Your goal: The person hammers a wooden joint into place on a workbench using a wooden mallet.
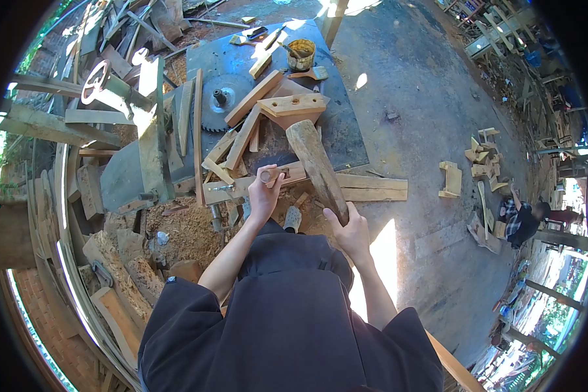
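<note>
My right hand (351, 228) is closed round the narrow end of a thick wooden mallet (317, 163), whose broad end points up and away from me. To its left, my left hand (266, 193) grips a small wooden piece (271, 175) over a long wooden beam (372, 187). The beam lies crosswise in front of me, with metal bits near its left end. Just beyond the mallet head sits a joined wooden piece with holes (293, 104). Whether the small piece touches the beam is unclear.
A round saw blade (223, 101) lies on the metal table (346, 124), beside loose wood strips, a tin (301, 55) and a brush (318, 73). Scrap wood and sawdust (193, 235) lie at left. Another person (521, 219) is low at the far right, near wooden blocks (483, 160).
</note>
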A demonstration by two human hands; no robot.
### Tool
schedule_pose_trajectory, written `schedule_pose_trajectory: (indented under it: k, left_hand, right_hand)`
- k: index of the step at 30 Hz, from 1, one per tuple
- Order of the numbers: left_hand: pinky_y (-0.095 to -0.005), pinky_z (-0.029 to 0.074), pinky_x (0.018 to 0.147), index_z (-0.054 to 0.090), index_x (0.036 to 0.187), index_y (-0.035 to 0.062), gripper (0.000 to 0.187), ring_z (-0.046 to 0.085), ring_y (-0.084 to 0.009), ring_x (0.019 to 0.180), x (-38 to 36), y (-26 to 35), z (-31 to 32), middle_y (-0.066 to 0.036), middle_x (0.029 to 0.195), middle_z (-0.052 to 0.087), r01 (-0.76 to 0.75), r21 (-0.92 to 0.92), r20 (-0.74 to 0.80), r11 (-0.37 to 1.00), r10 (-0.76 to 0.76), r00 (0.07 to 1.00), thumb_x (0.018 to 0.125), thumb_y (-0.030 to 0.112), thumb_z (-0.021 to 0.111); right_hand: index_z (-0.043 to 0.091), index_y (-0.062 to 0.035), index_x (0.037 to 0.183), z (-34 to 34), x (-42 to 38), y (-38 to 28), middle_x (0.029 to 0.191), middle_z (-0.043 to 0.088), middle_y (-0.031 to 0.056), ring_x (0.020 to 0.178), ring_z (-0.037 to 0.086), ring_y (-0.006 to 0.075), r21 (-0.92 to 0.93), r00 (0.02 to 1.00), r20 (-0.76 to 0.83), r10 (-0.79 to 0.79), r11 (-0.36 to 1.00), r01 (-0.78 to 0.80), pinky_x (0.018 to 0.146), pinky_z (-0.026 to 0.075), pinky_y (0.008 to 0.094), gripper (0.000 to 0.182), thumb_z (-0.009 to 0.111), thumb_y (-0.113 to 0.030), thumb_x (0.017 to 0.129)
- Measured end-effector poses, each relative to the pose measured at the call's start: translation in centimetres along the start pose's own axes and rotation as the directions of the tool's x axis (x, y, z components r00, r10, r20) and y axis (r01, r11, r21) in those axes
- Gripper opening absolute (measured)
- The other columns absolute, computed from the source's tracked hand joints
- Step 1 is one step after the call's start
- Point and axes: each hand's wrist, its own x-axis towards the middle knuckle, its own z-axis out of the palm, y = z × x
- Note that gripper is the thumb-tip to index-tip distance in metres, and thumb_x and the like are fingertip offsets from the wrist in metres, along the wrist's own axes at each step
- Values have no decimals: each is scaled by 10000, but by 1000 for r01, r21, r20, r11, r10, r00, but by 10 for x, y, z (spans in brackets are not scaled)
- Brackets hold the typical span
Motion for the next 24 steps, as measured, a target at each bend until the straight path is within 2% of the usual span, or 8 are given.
schedule_pose_trajectory:
  k: [3, 5, 9, 13, 15, 18, 22, 24]
  left_hand:
    - [-353, 631, 850, 675, 1284, 66, 353, 813, -231, 1001, 2, 10, 1, -130, 1072, 818, -50, 48, -16, 998, 51, 999, 974, 106, 840]
    - [-422, 628, 772, 654, 1276, 88, 370, 804, -374, 915, 3, 18, 0, -194, 968, 794, -125, 95, -26, 988, 128, 991, 974, 178, 847]
    - [-436, 625, 753, 659, 1262, 75, 365, 798, -387, 886, -1, 15, 3, -191, 953, 791, -125, 118, -29, 985, 129, 991, 951, 126, 844]
    - [-452, 614, 794, 723, 1181, 57, 259, 797, -368, 917, -1, -6, 7, -170, 991, 798, -180, 238, 74, 954, 167, 983, 951, 126, 818]
    - [-452, 606, 826, 734, 1155, 56, 225, 797, -350, 940, 0, -3, 7, -154, 1029, 803, -196, 265, 94, 944, 176, 980, 977, 172, 810]
    - [-388, 585, 810, 713, 1178, 26, 284, 739, -254, 831, 6, 8, 16, -107, 1007, 775, -218, 132, -41, 967, 225, 974, 978, 186, 835]
    - [-365, 579, 815, 698, 1191, 25, 306, 721, -203, 848, 5, 9, 19, -106, 1022, 766, -249, 27, -137, 968, 251, 958, 980, 190, 845]
    - [-477, 607, 805, 723, 1170, 11, 306, 781, -387, 929, 1, -12, 21, -186, 995, 796, -143, -2, -34, 990, 143, 989, 891, 80, 828]
  right_hand:
    - [704, 29, 1163, 3, 1, 4, 835, 768, 205, 760, 774, 309, -3, 1000, -1, 0, 1000, 0, 701, 559, 414, 491, 795, -426, 1004]
    - [693, 26, 1157, 4, -1, 3, 824, 760, 210, 757, 775, 332, -49, 996, -31, -82, 996, 80, 694, 559, 428, 474, 796, -410, 1002]
    - [655, 4, 1120, 1, -15, -19, 804, 742, 233, 768, 773, 409, -70, 937, -66, -343, 938, 339, 670, 565, 484, 431, 782, -391, 1002]
    - [632, -15, 1085, 8, -13, -10, 813, 744, 229, 766, 773, 422, -130, 883, -13, -468, 877, 463, 652, 574, 503, 422, 792, -393, 989]
    - [625, -19, 1070, 13, -1, -5, 826, 748, 218, 765, 771, 426, -478, 915, 98, -392, 787, 389, 651, 590, 490, 429, 827, -381, 961]
    - [617, -14, 1072, 8, -2, -14, 832, 752, 212, 754, 771, 422, -401, 896, 113, -430, 805, 437, 649, 598, 484, 466, 827, -414, 957]
    - [625, -11, 1086, 1, -16, -32, 859, 765, 227, 764, 774, 427, -260, 838, 38, -545, 804, 535, 658, 603, 497, 512, 779, -487, 979]
    - [631, -17, 1091, 7, -15, -20, 856, 767, 221, 753, 776, 415, -182, 836, -12, -549, 823, 538, 653, 601, 492, 503, 777, -486, 981]
